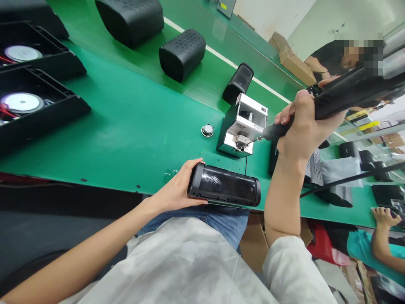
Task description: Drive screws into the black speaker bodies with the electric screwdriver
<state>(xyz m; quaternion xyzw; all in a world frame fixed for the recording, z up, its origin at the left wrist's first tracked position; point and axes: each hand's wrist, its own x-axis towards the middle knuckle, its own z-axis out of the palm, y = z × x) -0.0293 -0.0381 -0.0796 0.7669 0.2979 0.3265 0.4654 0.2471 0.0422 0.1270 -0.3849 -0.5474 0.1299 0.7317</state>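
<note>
My left hand (186, 185) grips one end of a black speaker housing (232, 185) that lies at the table's near edge, its perforated patch facing up. In my right hand (302, 122) is a black electric screwdriver (341, 95), fingers wrapped round its body. The thin bit slants down left to the front of a silver-and-black screw feeder (243, 126); whether the tip touches it I cannot make out. A small round metal part (207, 130) rests on the green mat left of the feeder.
Open black housings with round speaker drivers (22, 101) stand at the left. Black speaker shells (182, 55) sit on the green belt (218, 71) behind. A co-worker (329, 63) is across the line; another person's hand (384, 217) is at far right. Bagged parts (341, 171) lie right.
</note>
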